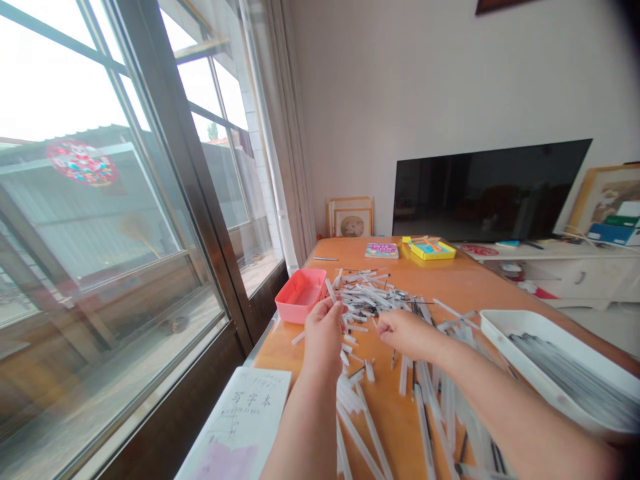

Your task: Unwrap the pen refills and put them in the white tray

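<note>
My left hand (pixel 323 328) is closed in a pinch on a small translucent white plastic tube (pixel 331 291), which sticks up past the fingertips beside the pink box. My right hand (pixel 403 331) is closed, thumb against fingers, just to the right of it. Whether anything is between those fingers is too small to make out. Beyond both hands lies a heap of short clear plastic pen parts (pixel 367 293), mixed with thin dark pieces. Longer translucent tubes (pixel 357 427) are strewn over the table under and between my forearms.
A pink plastic box (pixel 285 310) stands at the left table edge by the window. A white tray (pixel 500 320) of dark, slender rods is at the right. A writing booklet (pixel 240 427) lies near left. Farther back are a small book (pixel 381 251) and a yellow box (pixel 445 254).
</note>
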`<state>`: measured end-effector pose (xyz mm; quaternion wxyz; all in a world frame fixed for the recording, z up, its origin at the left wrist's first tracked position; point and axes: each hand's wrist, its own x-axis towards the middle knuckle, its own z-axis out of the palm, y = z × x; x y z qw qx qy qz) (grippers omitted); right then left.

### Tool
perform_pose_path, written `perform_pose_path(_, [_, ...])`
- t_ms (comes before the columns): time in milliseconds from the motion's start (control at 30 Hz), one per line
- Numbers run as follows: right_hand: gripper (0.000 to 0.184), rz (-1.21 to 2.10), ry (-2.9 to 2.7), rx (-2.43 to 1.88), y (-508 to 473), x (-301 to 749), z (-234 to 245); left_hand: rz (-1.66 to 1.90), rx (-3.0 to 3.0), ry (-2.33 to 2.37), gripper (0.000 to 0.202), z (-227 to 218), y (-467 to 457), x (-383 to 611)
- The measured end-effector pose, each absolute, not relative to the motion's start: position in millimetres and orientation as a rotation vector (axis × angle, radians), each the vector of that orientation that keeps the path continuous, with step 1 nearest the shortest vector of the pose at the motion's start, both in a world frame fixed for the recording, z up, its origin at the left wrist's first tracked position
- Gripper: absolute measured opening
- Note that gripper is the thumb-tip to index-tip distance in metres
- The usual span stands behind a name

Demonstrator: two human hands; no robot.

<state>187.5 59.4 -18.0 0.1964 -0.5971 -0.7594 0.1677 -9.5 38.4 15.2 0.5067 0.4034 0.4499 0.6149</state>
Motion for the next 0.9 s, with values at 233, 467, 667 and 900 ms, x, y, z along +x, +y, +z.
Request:
perform_pose_path(233, [0.021,0.388,-2.188,-1.658,69,171,-26,1.503,0.938,1.077,0.039,13,42,-12])
perform_pose_path(467, [0.023,0.301,-2.289,-1.591,84,134,-33,1.503,0.958,1.084,0.035,12,43,-12])
perform_pose_path(667, [0.016,0.283,-2.330,-1.572,93,130,-38,1.489,0.956,1.114,0.034,12,42,-11])
perform_pose_path(900, [0.012,0.361,-2.323,-1.544,95,132,-43,1.472,0.949,1.108,0.041,11,43,-8])
